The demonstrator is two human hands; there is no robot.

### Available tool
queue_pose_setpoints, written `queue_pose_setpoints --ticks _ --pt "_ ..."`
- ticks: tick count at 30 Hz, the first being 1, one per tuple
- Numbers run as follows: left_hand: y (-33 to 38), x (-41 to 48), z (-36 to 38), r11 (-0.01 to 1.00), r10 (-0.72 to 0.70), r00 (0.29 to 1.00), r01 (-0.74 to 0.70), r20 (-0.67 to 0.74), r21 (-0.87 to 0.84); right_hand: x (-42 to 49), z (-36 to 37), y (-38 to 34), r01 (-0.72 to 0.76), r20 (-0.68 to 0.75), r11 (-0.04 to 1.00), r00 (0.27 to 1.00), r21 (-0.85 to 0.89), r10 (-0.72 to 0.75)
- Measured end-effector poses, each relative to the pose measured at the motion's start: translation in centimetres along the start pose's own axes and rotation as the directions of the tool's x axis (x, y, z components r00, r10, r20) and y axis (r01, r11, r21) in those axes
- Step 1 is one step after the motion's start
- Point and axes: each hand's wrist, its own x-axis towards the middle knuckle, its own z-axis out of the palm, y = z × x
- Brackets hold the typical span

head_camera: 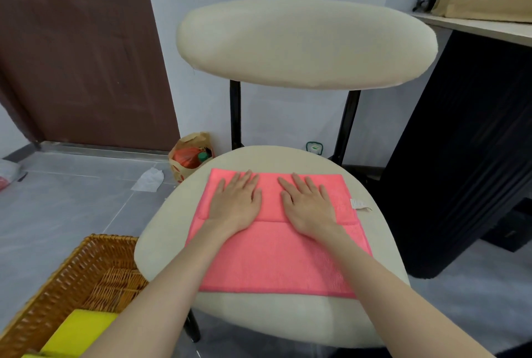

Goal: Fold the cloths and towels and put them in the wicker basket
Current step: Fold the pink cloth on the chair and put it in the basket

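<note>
Left hand (237, 199) and right hand (309, 205), fingers straight and gripping nothing, lie flat on the folded far flap of the pink microfibre cloth (276, 254) at the middle of the round cream chair seat (172, 231), where I judge I am pressing in the crease, with the brown wicker basket (86, 265) on the floor beside the seat's left edge.

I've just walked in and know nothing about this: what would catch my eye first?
The bright pink cloth, partly folded, lies on the round cream padded chair seat, with the left hand and right hand pressed flat side by side on its far half. At lower left, beside the chair, a brown wicker basket holds a yellow cloth.
</note>
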Motion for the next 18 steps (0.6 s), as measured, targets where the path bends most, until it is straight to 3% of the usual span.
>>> queue_pose_setpoints --ticks 6,10,14,18 --pt "-3.2 -1.3 -0.6 0.992 -0.119 0.993 0.119 -0.016 -0.032 -1.0 -0.8 2.9 -0.146 -0.006 0.989 0.989 -0.029 0.146" --pt "-4.0 -2.1 -1.2 0.988 -0.146 0.989 0.146 0.008 -0.050 -1.8 -1.4 4.2 -0.156 -0.021 0.988 0.988 0.006 0.156" --pt "-4.5 -3.4 -2.1 0.992 -0.130 0.990 0.130 -0.054 -0.008 -3.2 -2.5 3.5 -0.052 -0.034 0.999 0.998 0.005 0.052" --pt "-3.4 -5.3 -3.9 1.000 -0.010 0.996 0.009 -0.084 -0.013 -6.1 -4.5 1.7 0.161 0.045 0.986 0.986 -0.035 -0.160"
